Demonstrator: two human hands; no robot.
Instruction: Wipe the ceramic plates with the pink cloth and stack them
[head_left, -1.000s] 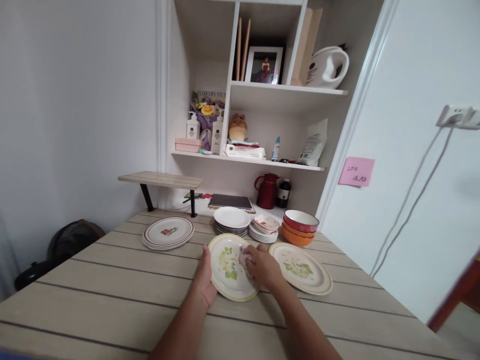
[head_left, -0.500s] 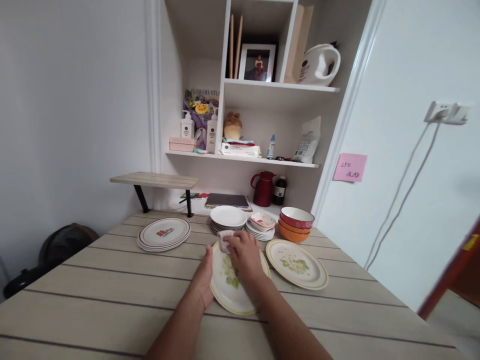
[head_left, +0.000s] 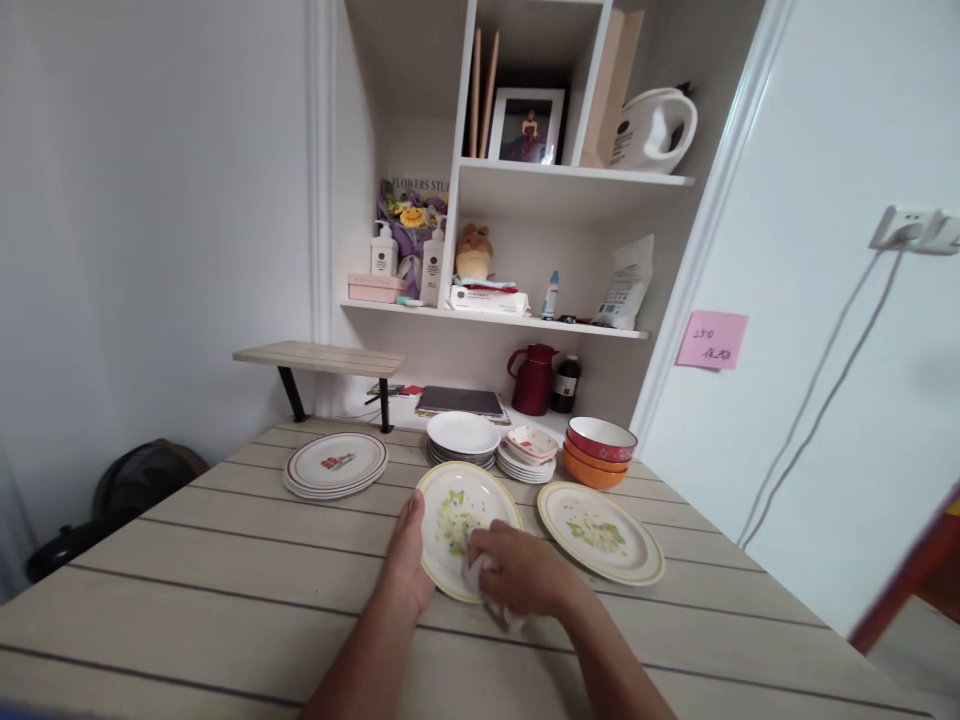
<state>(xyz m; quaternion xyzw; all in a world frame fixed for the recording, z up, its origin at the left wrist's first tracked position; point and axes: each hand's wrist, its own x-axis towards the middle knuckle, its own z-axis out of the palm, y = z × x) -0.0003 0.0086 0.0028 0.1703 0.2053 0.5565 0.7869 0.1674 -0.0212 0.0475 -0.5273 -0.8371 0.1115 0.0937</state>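
A cream plate (head_left: pixel 450 555) with a yellow rim and a green leaf print is tilted up a little above the wooden table. My left hand (head_left: pixel 409 560) grips its left edge, thumb along the rim and the other fingers hidden beneath. Bunched in my right hand (head_left: pixel 521 565) is a pale pinkish cloth (head_left: pixel 480 572), pressed on the lower right part of the plate; its loose end hangs past the rim. Just to the right lies a similar, larger leaf-printed plate (head_left: pixel 600 535) on the table.
White plates with red rims (head_left: pixel 337 465) are stacked at left. Behind my hands stand stacked white plates (head_left: pixel 463 433), small dishes (head_left: pixel 531 445) and red and orange bowls (head_left: pixel 600 440). A raised wooden stand (head_left: pixel 322 357), a red jug (head_left: pixel 532 380) and a dark bottle (head_left: pixel 566 383) are farther back.
My right hand has moved the cloth from the plate's top edge down to its lower right. The plate's tilt has shifted slightly, and the camera view has swung a little left.
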